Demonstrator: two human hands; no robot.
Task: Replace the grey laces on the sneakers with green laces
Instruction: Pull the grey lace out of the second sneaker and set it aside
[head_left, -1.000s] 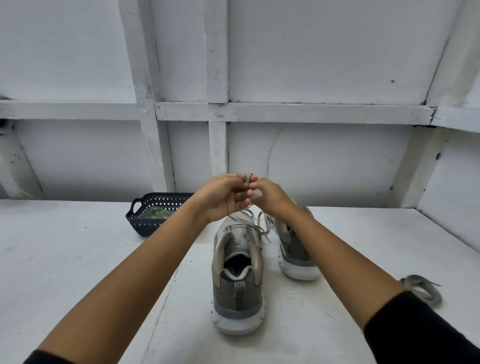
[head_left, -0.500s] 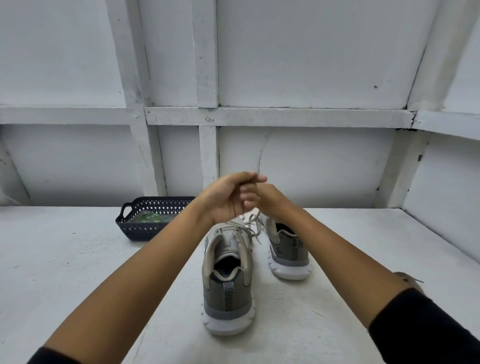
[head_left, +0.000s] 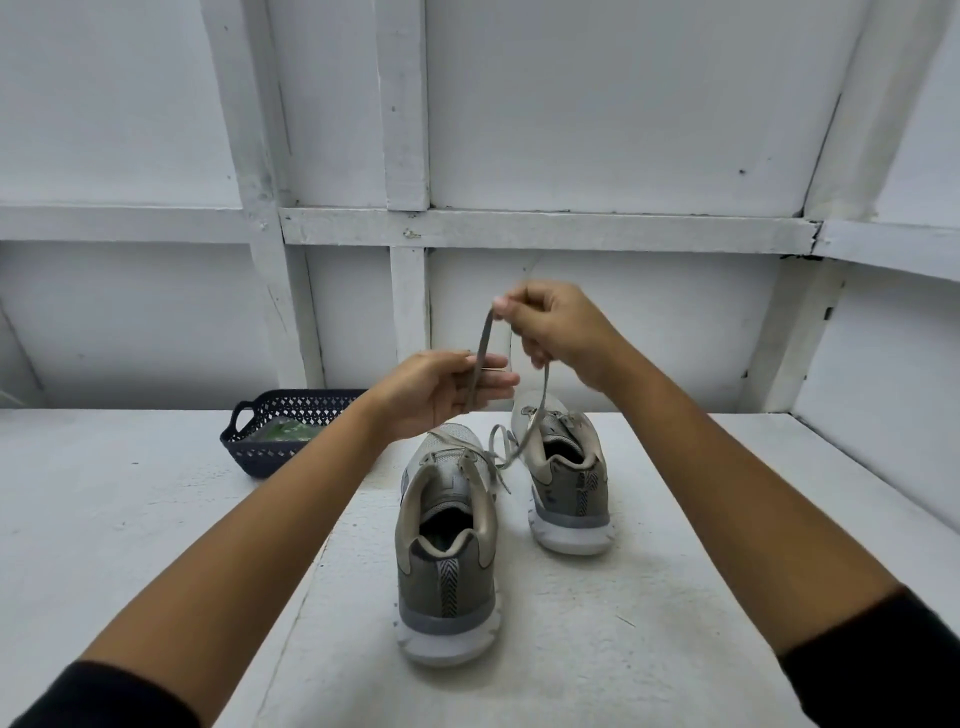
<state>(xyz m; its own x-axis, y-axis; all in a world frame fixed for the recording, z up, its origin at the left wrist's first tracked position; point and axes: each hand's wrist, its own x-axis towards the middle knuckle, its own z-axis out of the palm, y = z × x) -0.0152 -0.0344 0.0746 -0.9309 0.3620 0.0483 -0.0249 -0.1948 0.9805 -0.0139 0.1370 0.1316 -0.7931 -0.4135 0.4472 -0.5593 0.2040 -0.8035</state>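
Head view, with the near grey mesh sneaker on a white sole (head_left: 447, 571) as the reference; it stands heel toward the viewer on the white painted bench (head_left: 130, 519). The bench surface stretches wide to the left and right of this sneaker and runs on in front of its heel. Beyond its toe the bench ends at a white panelled wall with battens (head_left: 623, 130), and a side wall bounds it far to the right. The far grey sneaker (head_left: 569, 493) stands just beside the reference, to the right and further back, not touching it. A dark blue perforated plastic basket (head_left: 260, 452) sits behind and to the left, near the wall. The left forearm hides its right end, and the green laces (head_left: 288, 431) inside show only as a blurred green patch. Both hands are raised above the reference sneaker's toe, off the bench. The right hand (head_left: 561, 332), the higher one, pinches the flat grey lace (head_left: 480, 353) in a thumb-and-forefinger grip. The left hand (head_left: 441, 389), lower and to the left with fingers nearly straight, pinches the same strand under its thumb. A second strand drops from beneath the right hand to the gap between the sneakers; which eyelets it enters cannot be made out. The black sleeves (head_left: 883, 665) are cut off at the lower frame edge.
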